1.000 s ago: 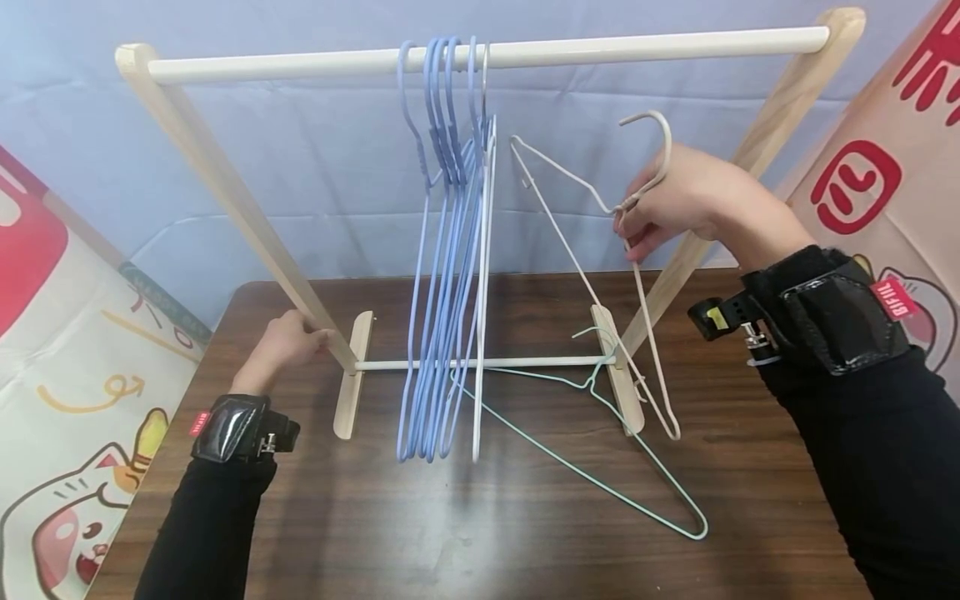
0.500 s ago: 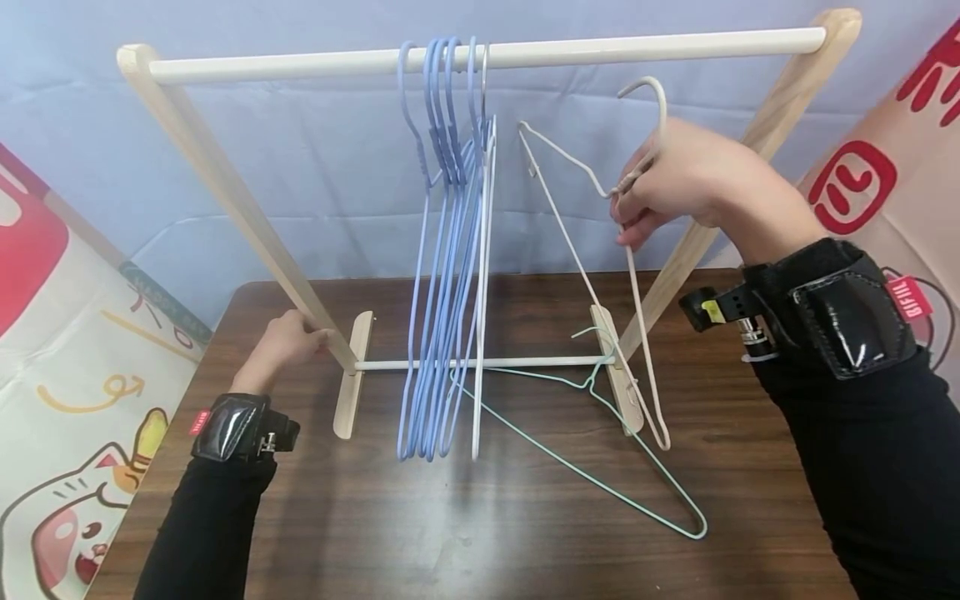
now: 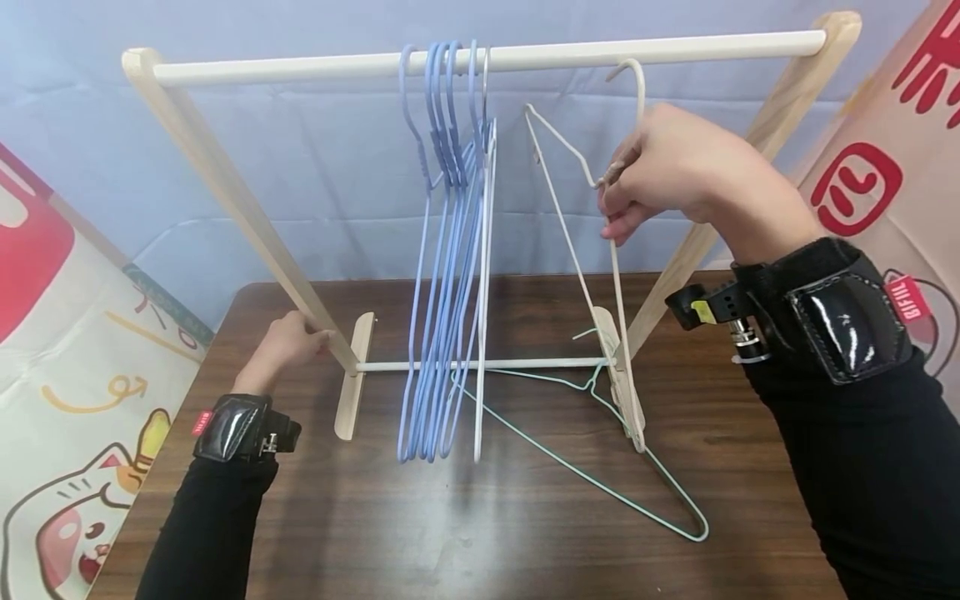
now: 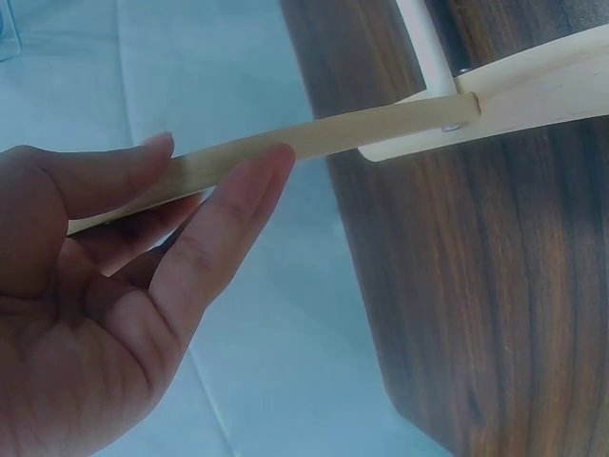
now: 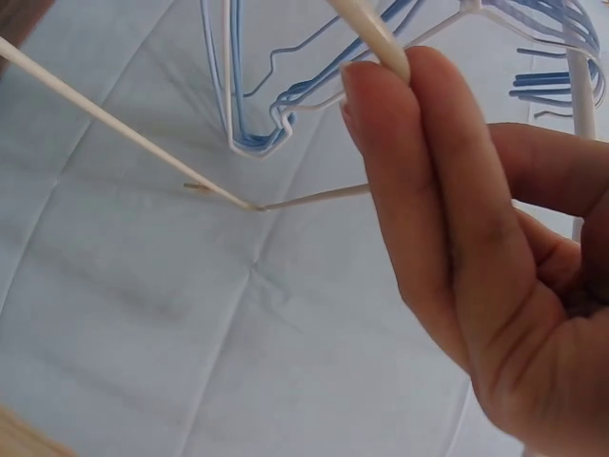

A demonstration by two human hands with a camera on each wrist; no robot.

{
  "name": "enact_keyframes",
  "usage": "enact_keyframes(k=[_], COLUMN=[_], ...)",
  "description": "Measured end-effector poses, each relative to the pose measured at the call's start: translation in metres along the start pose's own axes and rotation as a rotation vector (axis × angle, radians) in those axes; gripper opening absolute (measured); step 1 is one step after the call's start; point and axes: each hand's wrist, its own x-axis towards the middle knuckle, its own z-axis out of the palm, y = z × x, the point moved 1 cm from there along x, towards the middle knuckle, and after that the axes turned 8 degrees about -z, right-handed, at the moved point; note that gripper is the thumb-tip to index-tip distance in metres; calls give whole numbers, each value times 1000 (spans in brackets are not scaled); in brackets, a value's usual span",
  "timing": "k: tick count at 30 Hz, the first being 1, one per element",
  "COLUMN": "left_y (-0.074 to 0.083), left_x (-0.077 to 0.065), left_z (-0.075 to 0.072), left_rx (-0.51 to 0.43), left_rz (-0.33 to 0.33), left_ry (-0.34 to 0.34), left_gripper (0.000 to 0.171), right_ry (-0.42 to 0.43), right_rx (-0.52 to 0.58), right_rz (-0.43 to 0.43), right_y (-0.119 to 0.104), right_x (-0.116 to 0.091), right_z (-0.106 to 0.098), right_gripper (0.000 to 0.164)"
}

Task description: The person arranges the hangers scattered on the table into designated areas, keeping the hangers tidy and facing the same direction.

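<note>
My right hand (image 3: 671, 171) grips a cream wire hanger (image 3: 640, 87) around its neck. The hanger's hook points up, and its top overlaps the lower edge of the rack's white rail (image 3: 555, 57) in the head view. Curled fingers hide part of the neck. At the left, my left hand (image 3: 291, 343) holds the rack's wooden post (image 4: 362, 129) low down, thumb on one side and fingers on the other. Several blue hangers (image 3: 451, 171) and a white hanger (image 3: 477, 408) hang together left of the rail's middle.
A mint green hanger (image 3: 699, 536) lies on the dark wooden table (image 3: 360, 517), partly under the rack's right foot area. The right post (image 3: 780, 108) stands behind my right wrist. A low white crossbar (image 3: 551, 362) joins the feet. Blue cloth (image 3: 300, 167) hangs behind.
My right hand has raised the cream hanger and carried it left, bringing its hook from below the rail up to it. The left hand stays on the post.
</note>
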Motion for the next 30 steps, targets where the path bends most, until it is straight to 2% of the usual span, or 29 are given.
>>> enact_keyframes(k=[8, 14, 23, 30], left_y=[4, 3, 1, 1], left_x=[-1, 0, 0, 0], left_z=[1, 1, 0, 0], left_rx=[-6, -3, 13, 10], left_rz=[-2, -2, -8, -5], left_ry=[-12, -6, -2, 2], left_gripper=[33, 34, 33, 33], right_ry=[-29, -31, -17, 12], right_rx=[-50, -81, -64, -179], right_rz=[-13, -14, -47, -63], right_y=[-5, -7, -16, -27], right_x=[0, -2, -3, -1], right_z=[4, 6, 9, 10], right_gripper=[17, 23, 19, 19])
